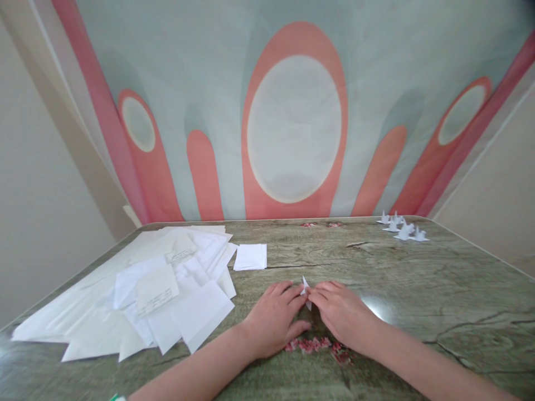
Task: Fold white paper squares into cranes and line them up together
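Note:
A small folded white paper crane (305,284) stands between my two hands at the near middle of the table, its pointed tip sticking up. From the left, my left hand (276,317) reaches it, with its fingertips closed on its side and the thumb lower down near the tabletop. On the other side my right hand (337,307) pinches the paper with thumb and forefinger, the other fingers curled. Part of the folded paper is hidden behind the fingers. Several finished-looking paper cranes (404,230) sit at the far right corner.
A wide, loose heap of white paper sheets (204,312) spreads over the table's left side. Beside it lies a neat stack of square white papers (251,257). The wood-patterned table (418,278) carries red flower prints (309,345). A patterned backdrop (225,111) stands behind the far edge.

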The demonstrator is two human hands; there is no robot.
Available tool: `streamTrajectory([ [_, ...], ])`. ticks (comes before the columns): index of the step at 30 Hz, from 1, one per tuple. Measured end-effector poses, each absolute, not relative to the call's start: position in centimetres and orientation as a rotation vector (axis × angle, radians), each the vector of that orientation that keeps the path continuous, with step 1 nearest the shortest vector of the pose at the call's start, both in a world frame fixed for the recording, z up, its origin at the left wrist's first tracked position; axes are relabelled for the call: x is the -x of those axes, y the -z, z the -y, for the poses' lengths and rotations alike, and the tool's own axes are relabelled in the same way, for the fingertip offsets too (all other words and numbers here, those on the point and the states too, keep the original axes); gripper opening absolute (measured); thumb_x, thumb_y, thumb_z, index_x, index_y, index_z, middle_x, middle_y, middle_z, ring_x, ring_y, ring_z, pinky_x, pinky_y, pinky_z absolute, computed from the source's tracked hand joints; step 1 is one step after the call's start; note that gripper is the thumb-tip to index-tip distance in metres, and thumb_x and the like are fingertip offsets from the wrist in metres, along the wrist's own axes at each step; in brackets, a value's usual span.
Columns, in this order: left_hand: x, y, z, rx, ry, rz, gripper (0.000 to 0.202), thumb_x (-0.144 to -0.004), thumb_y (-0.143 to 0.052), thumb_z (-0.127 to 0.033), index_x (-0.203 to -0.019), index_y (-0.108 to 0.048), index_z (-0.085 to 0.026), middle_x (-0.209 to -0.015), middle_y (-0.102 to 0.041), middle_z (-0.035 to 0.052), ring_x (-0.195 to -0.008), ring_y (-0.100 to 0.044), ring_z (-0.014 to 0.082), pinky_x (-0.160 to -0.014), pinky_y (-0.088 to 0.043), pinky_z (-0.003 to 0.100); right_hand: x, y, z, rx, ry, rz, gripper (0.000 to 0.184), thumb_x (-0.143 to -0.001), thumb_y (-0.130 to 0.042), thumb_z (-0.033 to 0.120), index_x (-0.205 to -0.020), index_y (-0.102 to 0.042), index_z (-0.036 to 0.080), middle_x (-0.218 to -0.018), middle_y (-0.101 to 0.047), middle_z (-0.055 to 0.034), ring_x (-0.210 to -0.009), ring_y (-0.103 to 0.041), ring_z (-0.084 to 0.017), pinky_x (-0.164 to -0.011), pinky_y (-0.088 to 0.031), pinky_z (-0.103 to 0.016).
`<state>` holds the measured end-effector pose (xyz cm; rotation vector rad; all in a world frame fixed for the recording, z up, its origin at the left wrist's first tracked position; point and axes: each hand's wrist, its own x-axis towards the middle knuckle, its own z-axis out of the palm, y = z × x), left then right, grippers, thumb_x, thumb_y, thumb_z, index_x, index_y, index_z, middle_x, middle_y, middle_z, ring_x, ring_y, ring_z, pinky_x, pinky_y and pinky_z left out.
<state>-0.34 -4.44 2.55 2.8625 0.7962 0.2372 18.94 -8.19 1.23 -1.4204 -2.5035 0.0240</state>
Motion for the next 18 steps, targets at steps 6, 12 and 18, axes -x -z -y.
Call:
streamTrajectory([
  [6,0.3,-2.5,4.5,-2.86,-0.248,-0.813,0.043,-0.087,-0.046,-0.043,-0.124,-0.046,-0.02,-0.132,-0.046,0.0054,-0.122,-0.037,0.0249,-0.104,-0.028,0.041,-19.0,0.2,7.3,1.453,-0.189,2.114,0.014,-0.085,-0.05,0.019,-0.095,-0.06,0.021,-0.088,-0.063,-0.0036,-0.085,-0.055,-0.019,-0.079,-0.041,-0.034],
  [12,0.4,-2.2,4.5,-2.787,-0.322,-0.851,0.038,-0.087,-0.047,-0.035,-0.121,-0.048,-0.02,-0.127,-0.05,0.0067,-0.12,-0.041,0.0231,-0.104,-0.029,0.04,-19.1,0.9,6.0,1.49,-0.358,1.931,0.007,-0.077,-0.062,0.026,-0.082,-0.062,0.02,-0.082,-0.061,-0.0013,-0.082,-0.056,-0.017,-0.075,-0.042,-0.031],
  [18,-0.1,-2.1,3.2,-2.463,-0.518,-0.988,0.027,-0.078,-0.055,-0.022,-0.104,-0.057,-0.018,-0.104,-0.061,0.0064,-0.098,-0.055,0.0199,-0.088,-0.043,0.033,-19.2,0.7,5.5,1.647,-0.358,1.873,0.021,-0.069,-0.069,0.034,-0.082,-0.062,0.019,-0.084,-0.06,-0.0027,-0.084,-0.056,-0.02,-0.073,-0.04,-0.032],
])
